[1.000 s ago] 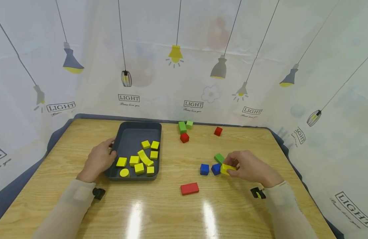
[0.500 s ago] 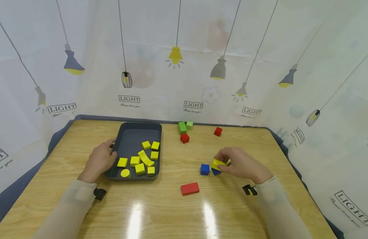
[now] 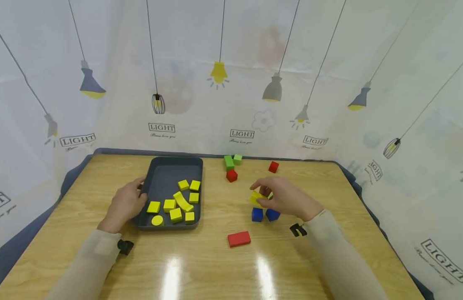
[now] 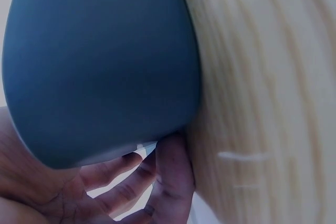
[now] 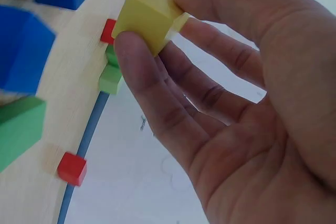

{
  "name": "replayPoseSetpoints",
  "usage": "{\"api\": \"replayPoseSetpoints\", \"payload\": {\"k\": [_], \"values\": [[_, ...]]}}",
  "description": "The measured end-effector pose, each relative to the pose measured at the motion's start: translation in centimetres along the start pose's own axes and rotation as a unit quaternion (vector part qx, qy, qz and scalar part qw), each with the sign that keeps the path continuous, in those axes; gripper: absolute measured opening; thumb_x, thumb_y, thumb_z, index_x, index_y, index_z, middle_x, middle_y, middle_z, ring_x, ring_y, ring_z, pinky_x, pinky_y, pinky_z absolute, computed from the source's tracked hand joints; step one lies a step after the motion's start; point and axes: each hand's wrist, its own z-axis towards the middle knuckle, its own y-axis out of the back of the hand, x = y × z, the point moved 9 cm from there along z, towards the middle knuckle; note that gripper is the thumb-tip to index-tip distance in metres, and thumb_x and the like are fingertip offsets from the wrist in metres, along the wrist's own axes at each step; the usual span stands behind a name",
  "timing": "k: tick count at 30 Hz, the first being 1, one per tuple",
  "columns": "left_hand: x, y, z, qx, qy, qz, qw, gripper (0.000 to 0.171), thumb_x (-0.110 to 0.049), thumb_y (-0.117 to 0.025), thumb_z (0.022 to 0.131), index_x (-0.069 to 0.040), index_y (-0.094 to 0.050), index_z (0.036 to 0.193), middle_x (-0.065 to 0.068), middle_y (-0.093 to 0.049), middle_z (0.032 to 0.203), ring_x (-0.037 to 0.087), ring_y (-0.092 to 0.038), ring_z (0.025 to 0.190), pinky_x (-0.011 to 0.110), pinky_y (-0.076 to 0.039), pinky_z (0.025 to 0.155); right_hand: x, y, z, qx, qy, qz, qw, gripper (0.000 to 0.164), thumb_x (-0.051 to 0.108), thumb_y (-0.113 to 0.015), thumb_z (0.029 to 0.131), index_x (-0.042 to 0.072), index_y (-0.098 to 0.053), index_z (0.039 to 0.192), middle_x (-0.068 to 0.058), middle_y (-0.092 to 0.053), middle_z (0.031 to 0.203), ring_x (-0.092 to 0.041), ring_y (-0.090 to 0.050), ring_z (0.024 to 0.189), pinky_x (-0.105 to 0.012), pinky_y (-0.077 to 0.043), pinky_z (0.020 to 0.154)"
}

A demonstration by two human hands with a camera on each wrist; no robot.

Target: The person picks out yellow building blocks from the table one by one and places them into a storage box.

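My right hand pinches a yellow block between thumb and fingers, raised above the table. In the right wrist view the same yellow block sits at the fingertips. Just below that hand lie two blue cubes, one at the left and one at the right. A green block near them is mostly hidden by the hand in the head view. My left hand grips the left side of a dark grey tray. Several yellow blocks of different shapes lie in its front and right parts.
A red rectangular block lies nearer to me on the wooden table. Toward the back are a green block, a light green cube, and two red cubes, one left and one right. A printed curtain hangs behind.
My right hand has carried the yellow block leftward and up, over the blue cubes to a spot behind them. The left hand stays at the tray.
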Motion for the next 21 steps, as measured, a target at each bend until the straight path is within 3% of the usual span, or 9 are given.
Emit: {"api": "replayPoseSetpoints", "payload": {"k": [5, 11, 21], "values": [[-0.2, -0.1, 0.2, -0.003, -0.006, 0.003, 1.0, 0.06, -0.011, -0.054, 0.1, 0.0, -0.032, 0.155, 0.028, -0.051, 0.138, 0.03, -0.057, 0.085, 0.037, -0.046, 0.063, 1.1, 0.0, 1.5, -0.002, 0.021, 0.001, 1.0, 0.029, 0.022, -0.073, 0.092, 0.027, -0.068, 0.12, 0.01, -0.064, 0.102, -0.007, -0.061, 0.089, -0.023, -0.053, 0.073], [-0.1, -0.2, 0.1, 0.004, 0.008, 0.0, 1.0, 0.061, -0.012, -0.054, 0.1, -0.001, -0.031, 0.155, 0.029, -0.049, 0.14, 0.035, -0.057, 0.097, 0.043, -0.049, 0.07, 2.5, -0.5, 3.6, 0.006, 0.043, 0.009, 0.999, 0.027, 0.021, -0.073, 0.092, 0.023, -0.068, 0.119, 0.009, -0.065, 0.105, -0.009, -0.06, 0.091, -0.033, -0.055, 0.081], [-0.2, 0.0, -0.2, -0.002, 0.006, -0.003, 1.0, 0.061, -0.01, -0.055, 0.099, -0.001, -0.031, 0.155, 0.029, -0.049, 0.14, 0.035, -0.056, 0.094, 0.042, -0.047, 0.07, 4.7, -1.0, 7.0, 0.007, 0.065, -0.012, 0.998, 0.027, 0.02, -0.072, 0.091, 0.021, -0.069, 0.118, 0.01, -0.066, 0.099, -0.007, -0.061, 0.087, -0.022, -0.05, 0.077]]}}
